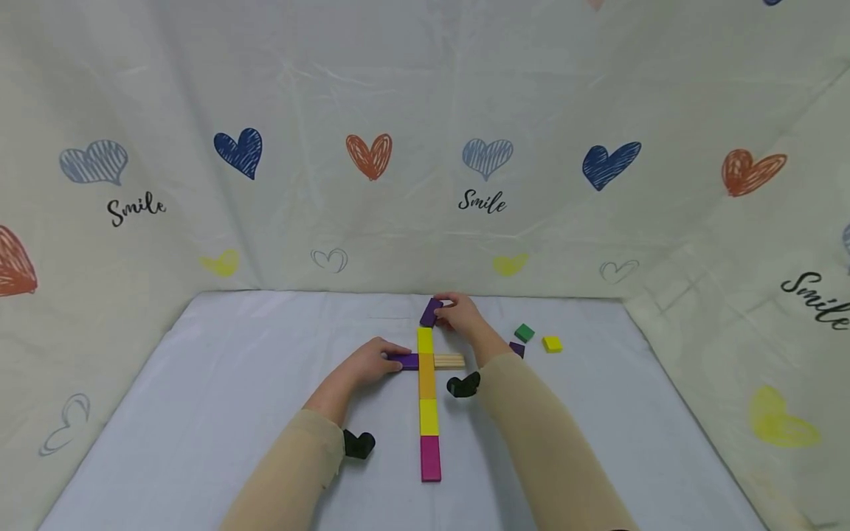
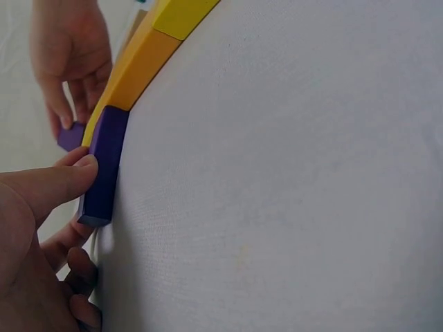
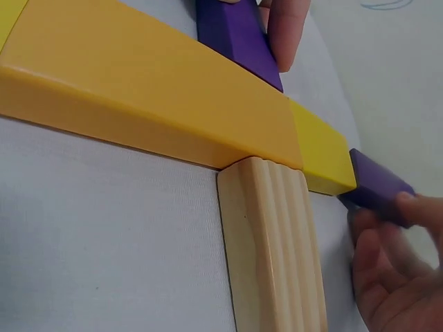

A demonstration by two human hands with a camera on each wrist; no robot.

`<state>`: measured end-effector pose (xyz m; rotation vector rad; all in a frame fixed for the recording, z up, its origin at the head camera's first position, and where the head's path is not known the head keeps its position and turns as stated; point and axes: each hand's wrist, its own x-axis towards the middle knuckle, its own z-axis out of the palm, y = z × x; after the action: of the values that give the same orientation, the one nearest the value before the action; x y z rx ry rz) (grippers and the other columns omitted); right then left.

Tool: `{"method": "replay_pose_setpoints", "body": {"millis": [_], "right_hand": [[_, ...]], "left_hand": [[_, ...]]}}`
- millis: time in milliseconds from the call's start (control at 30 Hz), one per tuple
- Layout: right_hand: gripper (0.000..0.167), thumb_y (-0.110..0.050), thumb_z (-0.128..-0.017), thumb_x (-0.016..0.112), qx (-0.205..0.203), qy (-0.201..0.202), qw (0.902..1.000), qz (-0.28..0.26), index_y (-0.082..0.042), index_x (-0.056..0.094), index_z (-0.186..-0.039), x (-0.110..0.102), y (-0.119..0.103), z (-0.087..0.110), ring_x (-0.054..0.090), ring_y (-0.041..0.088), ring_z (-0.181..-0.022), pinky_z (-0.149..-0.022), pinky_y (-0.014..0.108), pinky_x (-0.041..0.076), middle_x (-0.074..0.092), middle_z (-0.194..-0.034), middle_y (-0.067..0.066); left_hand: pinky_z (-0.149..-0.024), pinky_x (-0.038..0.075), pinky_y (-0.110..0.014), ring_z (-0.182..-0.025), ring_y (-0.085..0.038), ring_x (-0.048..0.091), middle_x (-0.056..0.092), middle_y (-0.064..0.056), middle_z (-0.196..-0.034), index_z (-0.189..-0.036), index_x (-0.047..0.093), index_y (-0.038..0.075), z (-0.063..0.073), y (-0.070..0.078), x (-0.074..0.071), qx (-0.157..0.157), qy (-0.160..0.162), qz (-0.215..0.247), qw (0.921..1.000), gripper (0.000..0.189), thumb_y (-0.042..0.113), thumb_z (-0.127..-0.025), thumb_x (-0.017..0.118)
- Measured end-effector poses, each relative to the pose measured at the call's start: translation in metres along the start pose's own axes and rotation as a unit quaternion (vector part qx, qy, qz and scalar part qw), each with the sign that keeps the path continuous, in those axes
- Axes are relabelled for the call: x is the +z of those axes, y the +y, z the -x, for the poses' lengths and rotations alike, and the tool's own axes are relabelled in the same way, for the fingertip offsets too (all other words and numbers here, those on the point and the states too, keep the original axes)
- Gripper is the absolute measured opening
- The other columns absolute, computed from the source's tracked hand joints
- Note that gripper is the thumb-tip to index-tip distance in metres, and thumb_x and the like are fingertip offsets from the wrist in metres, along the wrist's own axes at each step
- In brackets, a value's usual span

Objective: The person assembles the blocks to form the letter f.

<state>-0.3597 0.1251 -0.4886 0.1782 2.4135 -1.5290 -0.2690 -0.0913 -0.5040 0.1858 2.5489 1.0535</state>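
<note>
Clock read from the head view, orange block (image 1: 426,376) as centre. Left hand (image 1: 367,361) at nine to ten o'clock — thumb and fingers pinching a purple block (image 1: 406,362), its inner end against the orange block's left side, near the far end. Ribbed wooden block (image 1: 449,361) on the opposite side, toward two o'clock, touching orange.

Right hand (image 1: 460,316) at about one o'clock, thumb and fingers gripping a second purple block (image 1: 429,313). That piece sits at twelve, just past the far yellow block (image 1: 425,340), slanted toward one (whether the two touch, cannot tell).

Column toward six o'clock: orange, near yellow block (image 1: 428,417), then magenta block (image 1: 430,459), end to end.

Between two and three, well apart from the column: green block (image 1: 524,332), loose yellow block (image 1: 552,344) and third purple block (image 1: 517,349) — the last partly hidden by the right forearm. All on white cloth (image 1: 199,398)
</note>
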Motion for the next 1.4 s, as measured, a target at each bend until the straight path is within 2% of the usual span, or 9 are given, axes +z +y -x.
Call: {"method": "replay_pose_setpoints", "body": {"millis": [233,400,567,733,933,1167,1267,1400], "right_hand": [[0.041,-0.014,-0.094,0.069,0.007,0.013,0.9995,0.03,-0.019,0.061,-0.134,0.001,0.0,0.001,0.059,0.024,-0.085,-0.073,0.029,0.051,0.062,-0.118,0.014],[0.042,-0.015,-0.094,0.069,0.023,0.02,0.9976,0.062,-0.018,0.06,-0.134,0.002,-0.003,0.0,0.057,0.022,-0.08,-0.067,0.027,0.05,0.061,-0.115,0.014],[0.04,-0.014,-0.094,0.068,0.019,0.017,0.9963,0.082,-0.012,0.059,-0.134,0.002,-0.002,-0.003,0.056,0.018,-0.071,-0.059,0.024,0.048,0.062,-0.112,0.014],[0.038,-0.011,-0.094,0.068,0.016,0.015,0.9959,0.087,-0.007,0.06,-0.131,0.001,-0.001,-0.006,0.055,0.015,-0.069,-0.057,0.022,0.046,0.062,-0.109,0.013],[0.041,-0.013,-0.095,0.067,0.009,0.016,0.995,0.098,-0.006,0.058,-0.134,0.0,-0.001,-0.002,0.058,0.017,-0.076,-0.063,0.023,0.048,0.062,-0.118,0.015],[0.044,-0.016,-0.095,0.066,-0.012,0.017,0.9952,0.095,-0.007,0.055,-0.137,-0.002,-0.001,0.005,0.058,0.016,-0.075,-0.065,0.025,0.049,0.059,-0.125,0.017],[0.044,-0.019,-0.095,0.067,-0.028,0.02,0.9937,0.106,-0.008,0.056,-0.137,-0.003,0.0,0.007,0.059,0.019,-0.079,-0.072,0.029,0.051,0.058,-0.126,0.016],[0.043,-0.024,-0.096,0.066,-0.049,0.026,0.9901,0.129,-0.012,0.057,-0.136,-0.008,0.0,0.011,0.059,0.024,-0.093,-0.085,0.037,0.052,0.058,-0.127,0.014]], "left_hand": [[-0.106,0.04,-0.05,-0.119,-0.027,0.05,0.056,-0.008,-0.129,-0.121,0.073,0.031,0.0,0.001,0.0,-0.001,0.001,-0.001,1.0,0.028,0.022,-0.095,0.067],[-0.106,0.041,-0.05,-0.118,-0.027,0.051,0.056,-0.008,-0.129,-0.121,0.073,0.03,0.001,0.002,0.0,-0.002,0.001,-0.001,1.0,0.028,0.021,-0.095,0.067],[-0.106,0.041,-0.05,-0.118,-0.027,0.051,0.056,-0.008,-0.128,-0.121,0.073,0.029,0.0,0.004,0.001,0.005,0.001,-0.002,1.0,0.028,0.021,-0.095,0.067],[-0.106,0.041,-0.049,-0.118,-0.026,0.052,0.058,-0.007,-0.127,-0.121,0.073,0.029,-0.001,0.003,0.002,0.013,0.002,0.001,0.9999,0.028,0.02,-0.095,0.067],[-0.106,0.041,-0.05,-0.119,-0.027,0.052,0.058,-0.008,-0.127,-0.121,0.073,0.029,0.001,0.005,0.002,0.012,0.001,-0.002,0.9999,0.028,0.02,-0.095,0.067],[-0.107,0.04,-0.051,-0.12,-0.029,0.052,0.058,-0.008,-0.128,-0.121,0.073,0.029,-0.001,0.005,0.002,0.007,0.0,-0.002,1.0,0.028,0.02,-0.095,0.067],[-0.107,0.04,-0.051,-0.12,-0.029,0.051,0.058,-0.008,-0.128,-0.121,0.073,0.029,-0.001,0.004,0.002,0.002,0.0,-0.002,1.0,0.028,0.02,-0.095,0.067],[-0.107,0.039,-0.051,-0.12,-0.029,0.051,0.057,-0.008,-0.129,-0.121,0.073,0.03,0.0,0.002,0.001,-0.002,0.001,-0.001,1.0,0.028,0.021,-0.095,0.067]]}}
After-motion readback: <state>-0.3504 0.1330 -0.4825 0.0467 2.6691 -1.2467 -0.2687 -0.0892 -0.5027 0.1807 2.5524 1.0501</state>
